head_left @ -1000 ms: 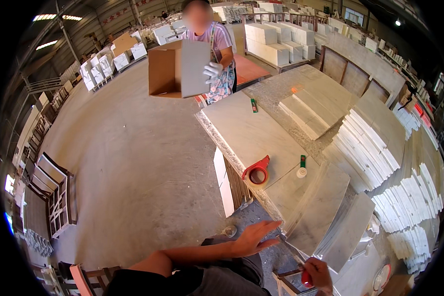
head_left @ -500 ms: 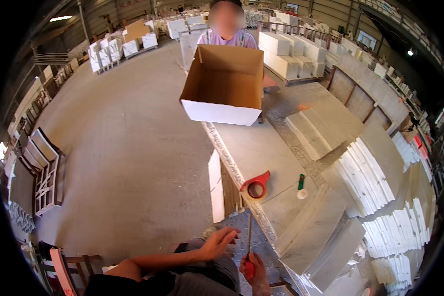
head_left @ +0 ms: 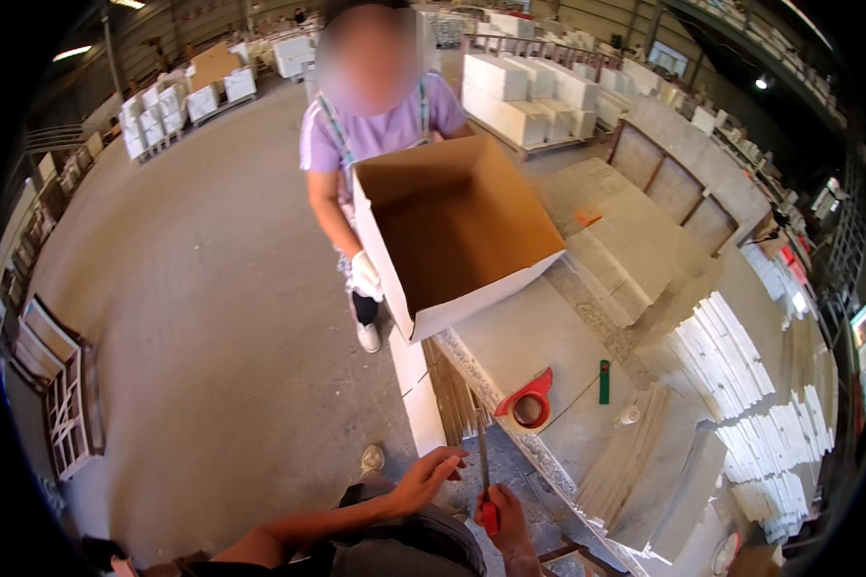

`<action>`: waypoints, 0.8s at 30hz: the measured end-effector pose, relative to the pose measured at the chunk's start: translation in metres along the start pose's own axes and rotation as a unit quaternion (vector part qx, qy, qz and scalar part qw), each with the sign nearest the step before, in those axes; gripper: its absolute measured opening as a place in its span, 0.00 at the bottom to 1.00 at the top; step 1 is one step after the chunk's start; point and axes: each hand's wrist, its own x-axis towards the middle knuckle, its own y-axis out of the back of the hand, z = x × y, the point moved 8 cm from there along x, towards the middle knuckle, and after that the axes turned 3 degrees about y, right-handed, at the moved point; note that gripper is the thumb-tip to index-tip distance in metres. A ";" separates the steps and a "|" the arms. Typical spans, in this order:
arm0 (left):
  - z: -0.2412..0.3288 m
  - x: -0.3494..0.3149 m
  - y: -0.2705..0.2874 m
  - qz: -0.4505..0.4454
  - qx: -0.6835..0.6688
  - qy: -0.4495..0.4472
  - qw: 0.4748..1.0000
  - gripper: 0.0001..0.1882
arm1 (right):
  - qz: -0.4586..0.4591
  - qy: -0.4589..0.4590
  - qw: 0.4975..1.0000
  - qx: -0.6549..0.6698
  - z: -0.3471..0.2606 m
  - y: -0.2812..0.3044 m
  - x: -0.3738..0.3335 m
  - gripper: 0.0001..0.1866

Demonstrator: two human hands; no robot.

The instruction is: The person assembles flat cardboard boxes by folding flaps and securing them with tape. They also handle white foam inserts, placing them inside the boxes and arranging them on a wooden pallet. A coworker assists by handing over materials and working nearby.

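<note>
One box (head_left: pixel 491 293); one tape dispenser (head_left: pixel 541 387); apparently one red-handled tool (head_left: pixel 485 469).

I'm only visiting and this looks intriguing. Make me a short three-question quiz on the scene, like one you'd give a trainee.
1. True or false: the left hand grips the red-handled tool.

2. Pick one: what colour is the body of the tape dispenser on the slab?
A. Blue
B. Red
C. Yellow

3. Fill in: the co-worker holds an open box, white outside and ____ inside.

Key:
1. False; the right hand does.
2. B.
3. Brown.
</note>
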 end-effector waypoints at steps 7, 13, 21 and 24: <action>0.066 0.027 0.128 -0.013 0.033 -0.004 0.999 0.19 | -0.009 0.003 0.999 -0.036 0.010 -0.122 0.062 0.12; 0.079 0.045 0.194 -0.010 -0.041 0.021 0.999 0.10 | -0.044 0.053 0.978 -0.195 0.017 -0.180 0.093 0.13; 0.077 0.059 0.227 0.102 -0.060 0.025 0.993 0.09 | -0.104 0.054 0.948 -0.294 -0.005 -0.215 0.114 0.16; 0.081 0.065 0.228 0.127 -0.060 0.042 0.989 0.09 | -0.139 0.039 0.943 -0.300 -0.012 -0.214 0.119 0.15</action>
